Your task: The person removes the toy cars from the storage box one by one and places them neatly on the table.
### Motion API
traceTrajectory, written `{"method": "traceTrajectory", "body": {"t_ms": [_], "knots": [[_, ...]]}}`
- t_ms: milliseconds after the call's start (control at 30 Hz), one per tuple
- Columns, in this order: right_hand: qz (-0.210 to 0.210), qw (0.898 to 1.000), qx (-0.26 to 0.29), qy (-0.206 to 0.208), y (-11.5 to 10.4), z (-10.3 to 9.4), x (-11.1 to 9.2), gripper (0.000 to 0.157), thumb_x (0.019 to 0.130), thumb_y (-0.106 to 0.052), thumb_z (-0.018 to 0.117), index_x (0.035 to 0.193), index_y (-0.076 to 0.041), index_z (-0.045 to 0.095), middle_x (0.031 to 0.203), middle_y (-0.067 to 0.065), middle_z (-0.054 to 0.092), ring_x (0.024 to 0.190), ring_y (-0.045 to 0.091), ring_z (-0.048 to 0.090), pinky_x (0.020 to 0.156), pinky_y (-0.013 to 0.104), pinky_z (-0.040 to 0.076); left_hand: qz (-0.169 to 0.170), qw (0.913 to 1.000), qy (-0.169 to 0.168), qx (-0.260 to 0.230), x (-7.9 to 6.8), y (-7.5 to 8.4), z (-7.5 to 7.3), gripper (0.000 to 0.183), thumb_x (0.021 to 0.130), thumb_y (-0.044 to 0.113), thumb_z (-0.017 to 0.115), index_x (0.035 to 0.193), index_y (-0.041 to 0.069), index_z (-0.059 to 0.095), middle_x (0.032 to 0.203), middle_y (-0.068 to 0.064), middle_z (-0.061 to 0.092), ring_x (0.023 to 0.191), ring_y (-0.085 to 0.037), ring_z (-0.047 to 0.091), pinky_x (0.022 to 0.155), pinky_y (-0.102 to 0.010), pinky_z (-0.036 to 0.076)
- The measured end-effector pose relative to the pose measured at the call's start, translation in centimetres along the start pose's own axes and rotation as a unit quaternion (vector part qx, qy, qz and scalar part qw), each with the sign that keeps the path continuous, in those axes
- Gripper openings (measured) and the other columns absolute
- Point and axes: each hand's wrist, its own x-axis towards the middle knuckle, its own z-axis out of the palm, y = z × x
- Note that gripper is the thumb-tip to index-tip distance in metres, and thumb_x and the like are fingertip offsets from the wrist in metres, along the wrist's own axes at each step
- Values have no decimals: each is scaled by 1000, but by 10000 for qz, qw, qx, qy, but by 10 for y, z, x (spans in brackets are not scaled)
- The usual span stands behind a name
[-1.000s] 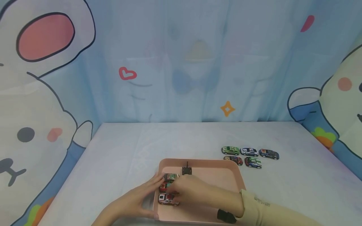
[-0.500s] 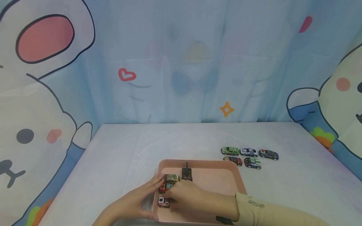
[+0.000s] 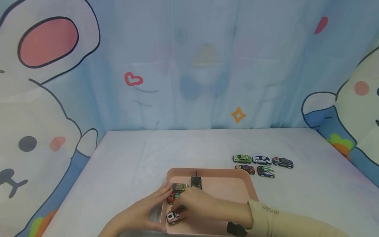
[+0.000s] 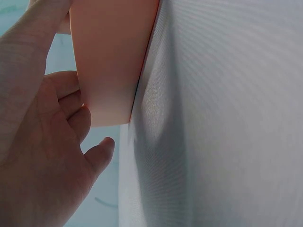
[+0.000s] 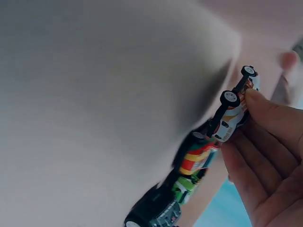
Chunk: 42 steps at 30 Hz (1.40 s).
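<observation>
My right hand (image 3: 196,203) pinches a white toy car (image 3: 172,217) with red and orange markings between thumb and fingers. The car is at the near left of the pink tray (image 3: 228,184), and in the right wrist view it is tilted, its wheels facing the camera. A red toy car (image 3: 172,198) and a green toy car (image 3: 179,187) stand beyond it along the tray's left side. The left hand (image 3: 145,210) lies spread along the tray's left edge, its fingers on the rim and its thumb near the front corner.
A black toy with a long barrel (image 3: 196,181) stands at the tray's far side. Another dark toy (image 3: 236,228), partly under the right forearm, lies near the front. Several toy cars (image 3: 262,160) sit on the white table (image 3: 142,154) beyond the tray's right corner.
The white car has turned from lying level in line with the others to an angle, and has shifted slightly toward the near side with my right hand. The left hand stays put.
</observation>
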Motion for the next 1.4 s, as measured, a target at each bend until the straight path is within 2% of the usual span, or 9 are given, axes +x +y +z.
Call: {"method": "traceTrajectory", "body": {"t_ms": [233,333,567,800,1000,1233,1400], "knots": [[-145,9984,540,90,5,-19,-3,23,77,-10,77,99,-14,75,93,-16,67,87,-10,55,73,7,43,207,9996,103,151,0,-2,1,93,78,48,71,148,7,25,155,-8,12,139,-26,10,102,-51,30],[-93,9965,800,227,8,-31,-6,24,78,-8,76,101,-13,74,94,-14,67,86,-9,56,70,8,44,169,9997,117,163,-1,-1,1,94,78,48,71,149,10,24,155,-6,12,139,-26,10,101,-52,30],[4,9930,935,715,22,-59,-19,25,79,-3,74,103,-7,73,96,-3,70,84,0,62,70,15,49,-35,9997,105,203,-1,1,-1,94,76,50,71,149,11,25,155,-4,11,138,-26,13,101,-53,30],[400,9855,1201,1126,40,-76,-39,26,80,-2,72,105,-9,72,96,-2,70,83,4,64,71,19,51,-245,9995,80,160,0,3,-1,96,73,49,74,148,10,28,155,-3,12,138,-26,13,101,-53,29],[871,9825,909,1370,56,-85,-58,27,80,-3,73,106,-10,71,98,-1,69,86,9,65,70,22,52,-309,9995,60,40,1,2,0,94,74,48,75,148,11,29,155,-3,13,139,-25,12,101,-54,29],[1371,9724,617,1784,73,-89,-83,28,78,-2,73,105,-9,72,98,-1,69,88,14,65,72,27,53,-142,9998,87,69,1,1,1,96,73,46,75,148,8,28,154,-6,13,138,-27,12,101,-53,29],[1663,9605,777,2092,87,-93,-105,27,79,-6,74,105,-8,72,98,1,69,86,12,66,70,26,53,-85,9998,122,103,1,0,3,96,73,46,75,147,7,28,154,-7,13,138,-27,12,101,-53,29]]}}
